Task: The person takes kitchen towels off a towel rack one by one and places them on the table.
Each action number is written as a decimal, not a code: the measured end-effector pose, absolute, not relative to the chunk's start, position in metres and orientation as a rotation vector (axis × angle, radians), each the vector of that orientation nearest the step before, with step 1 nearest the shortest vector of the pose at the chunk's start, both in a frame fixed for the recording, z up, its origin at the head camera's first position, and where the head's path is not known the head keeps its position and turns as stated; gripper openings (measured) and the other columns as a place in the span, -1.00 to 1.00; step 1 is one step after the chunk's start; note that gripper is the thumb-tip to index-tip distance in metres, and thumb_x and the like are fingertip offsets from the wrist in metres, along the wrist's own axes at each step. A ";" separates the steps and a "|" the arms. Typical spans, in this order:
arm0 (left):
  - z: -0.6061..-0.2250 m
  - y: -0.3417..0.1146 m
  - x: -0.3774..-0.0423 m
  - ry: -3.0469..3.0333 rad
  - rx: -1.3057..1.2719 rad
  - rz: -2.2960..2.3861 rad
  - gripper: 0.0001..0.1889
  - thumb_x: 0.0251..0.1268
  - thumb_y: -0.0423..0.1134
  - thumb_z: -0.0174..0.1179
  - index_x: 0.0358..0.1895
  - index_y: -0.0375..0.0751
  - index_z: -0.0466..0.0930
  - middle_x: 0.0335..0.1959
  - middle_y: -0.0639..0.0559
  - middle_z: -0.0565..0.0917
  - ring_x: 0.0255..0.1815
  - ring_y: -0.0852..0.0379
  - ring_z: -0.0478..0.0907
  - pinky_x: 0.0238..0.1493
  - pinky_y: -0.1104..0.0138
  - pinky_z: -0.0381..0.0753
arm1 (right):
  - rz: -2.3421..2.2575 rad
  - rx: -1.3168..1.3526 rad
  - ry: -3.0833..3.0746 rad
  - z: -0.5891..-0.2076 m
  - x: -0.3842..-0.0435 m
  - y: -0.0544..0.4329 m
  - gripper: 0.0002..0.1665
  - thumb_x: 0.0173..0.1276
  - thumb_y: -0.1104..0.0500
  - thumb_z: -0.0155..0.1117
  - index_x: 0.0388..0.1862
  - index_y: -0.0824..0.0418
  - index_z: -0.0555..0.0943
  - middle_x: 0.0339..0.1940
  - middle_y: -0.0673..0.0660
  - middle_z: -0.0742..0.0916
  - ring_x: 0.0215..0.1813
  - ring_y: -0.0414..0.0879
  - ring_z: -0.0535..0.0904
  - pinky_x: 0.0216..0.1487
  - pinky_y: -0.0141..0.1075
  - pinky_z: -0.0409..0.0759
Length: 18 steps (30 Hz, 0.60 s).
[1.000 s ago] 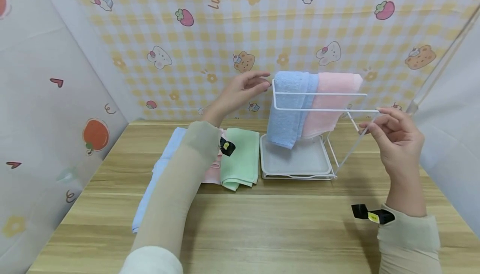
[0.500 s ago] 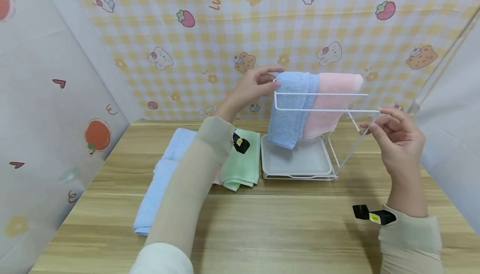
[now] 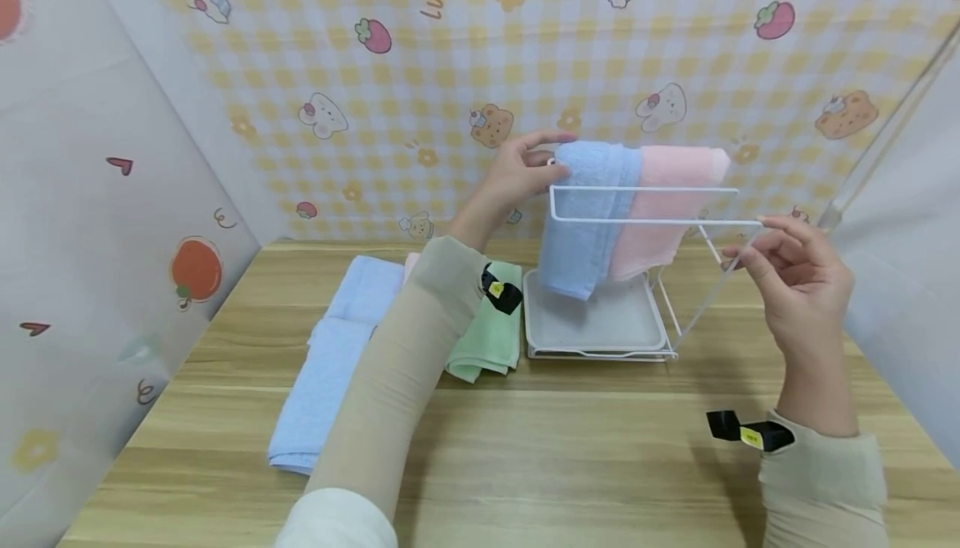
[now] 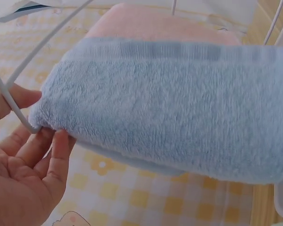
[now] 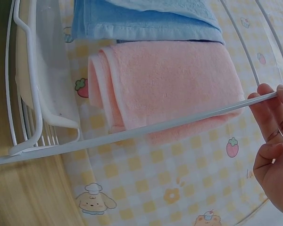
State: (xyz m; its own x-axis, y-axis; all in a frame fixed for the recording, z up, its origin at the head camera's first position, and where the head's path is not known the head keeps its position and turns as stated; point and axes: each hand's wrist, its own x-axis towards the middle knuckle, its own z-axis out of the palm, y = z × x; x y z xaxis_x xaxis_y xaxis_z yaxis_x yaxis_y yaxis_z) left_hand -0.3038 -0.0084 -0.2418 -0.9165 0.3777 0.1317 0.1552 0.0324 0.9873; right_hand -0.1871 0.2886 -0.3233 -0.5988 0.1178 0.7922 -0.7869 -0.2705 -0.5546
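Note:
A white wire rack [image 3: 652,221] stands on the table, with a folded blue towel [image 3: 581,235] and a folded pink towel [image 3: 656,214] draped side by side over its back bar. My left hand [image 3: 517,177] is at the outer end of the blue towel. In the left wrist view, thumb and fingertips pinch the top fold of the blue towel [image 4: 165,103] by the rack's corner. The right hand [image 3: 806,281] grips the rack's front right corner between thumb and fingers. From the right wrist, the pink towel [image 5: 170,84] hangs beyond the slanting white bar [image 5: 179,123].
A pale tray [image 3: 596,319] sits in the rack's base. Left of it lie a folded green towel [image 3: 487,339] and blue towels [image 3: 330,373], with a pink cloth mostly hidden by my left forearm. A patterned curtain [image 3: 420,81] rises behind the wooden table [image 3: 570,465].
My left hand has moved right from beside the rack's corner onto the end of the hanging blue towel and now pinches it. The right hand keeps its grip on the rack.

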 end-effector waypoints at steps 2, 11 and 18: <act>-0.240 -0.007 -0.303 2.129 0.529 2.017 -0.54 0.33 -0.46 0.20 0.27 -0.09 0.55 0.15 -0.13 0.68 0.11 0.05 0.66 0.08 0.25 0.68 | 1.923 0.857 -1.365 -0.322 -0.187 0.289 -0.59 0.22 0.74 0.06 0.08 0.67 0.45 -0.42 0.23 0.70 -0.30 0.01 0.76 -0.08 -0.33 0.73; -0.238 0.001 -0.302 2.186 0.450 2.089 -0.55 0.29 -0.50 0.23 0.21 -0.06 0.62 0.08 -0.13 0.73 0.00 0.09 0.68 -0.06 0.34 0.68 | 1.948 0.849 -1.358 -0.322 -0.186 0.288 -0.59 0.23 0.74 0.04 0.08 0.67 0.46 -0.40 0.24 0.70 -0.28 0.03 0.77 -0.09 -0.33 0.73; -0.239 0.003 -0.300 2.200 0.412 2.177 -0.58 0.23 -0.51 0.30 0.12 -0.03 0.69 0.09 -0.08 0.73 0.07 0.11 0.70 0.04 0.30 0.70 | 1.953 0.843 -1.355 -0.323 -0.187 0.287 -0.59 0.23 0.73 0.05 0.08 0.66 0.46 -0.40 0.24 0.70 -0.29 0.03 0.77 -0.09 -0.33 0.73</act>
